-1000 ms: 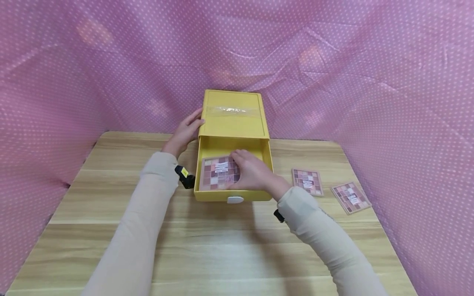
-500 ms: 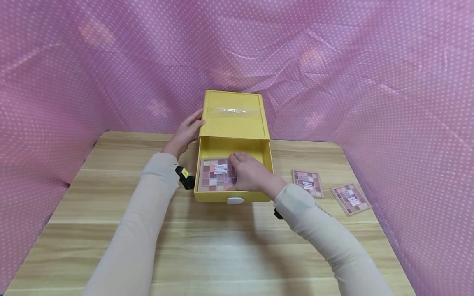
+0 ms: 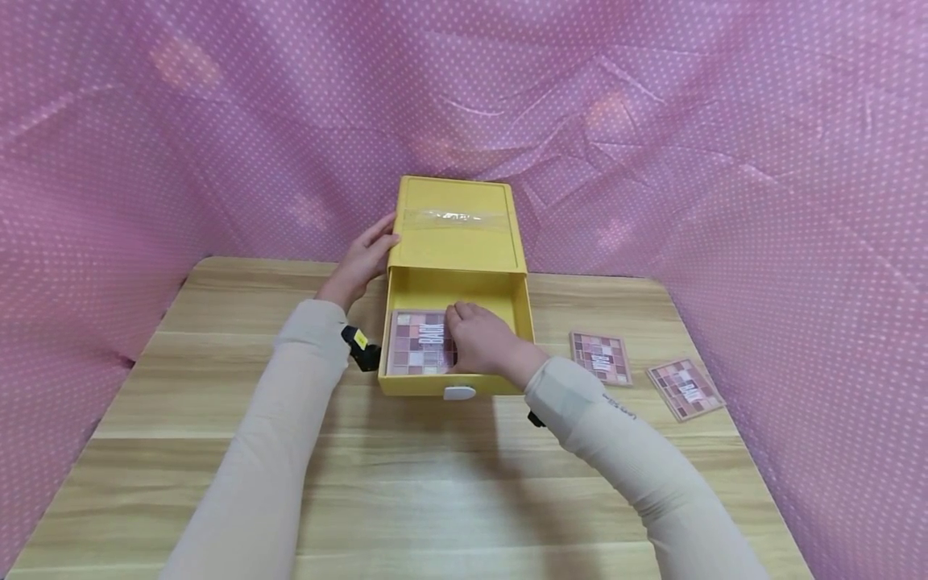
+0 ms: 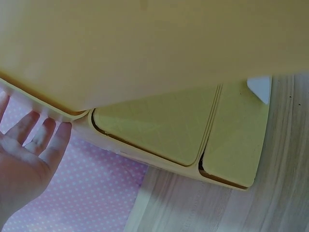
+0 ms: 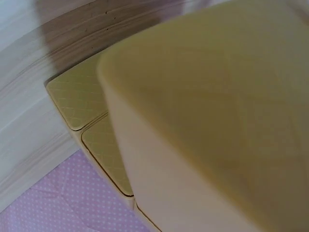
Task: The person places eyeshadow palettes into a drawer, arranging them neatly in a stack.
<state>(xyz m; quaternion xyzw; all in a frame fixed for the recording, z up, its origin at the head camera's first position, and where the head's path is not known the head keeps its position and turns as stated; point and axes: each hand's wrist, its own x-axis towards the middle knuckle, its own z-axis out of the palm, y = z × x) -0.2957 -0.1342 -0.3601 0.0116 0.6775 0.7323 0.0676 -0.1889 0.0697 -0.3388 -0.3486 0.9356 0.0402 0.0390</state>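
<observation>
A yellow drawer unit (image 3: 458, 246) stands on the table with its top drawer (image 3: 413, 387) pulled out. My right hand (image 3: 489, 342) reaches into that drawer and grips the right side of a pink eyeshadow palette (image 3: 415, 342), which lies flat or nearly so at the front left. My left hand (image 3: 362, 262) rests its extended fingers against the unit's left side. In the left wrist view, the fingertips (image 4: 62, 133) touch the side wall near its edge. The right wrist view is filled largely by the drawer (image 5: 193, 106), and my right hand is hidden there.
Two more eyeshadow palettes (image 3: 602, 358) lie on the wooden table (image 3: 435, 483) to the right of the unit. The drawer's front carries a white handle (image 3: 460, 393). Lower drawers (image 4: 154, 125) are pushed in. A pink dotted curtain (image 3: 326, 121) surrounds the table.
My right hand and the palette have shifted slightly left and toward the front inside the drawer. The left hand stays at the unit's side.
</observation>
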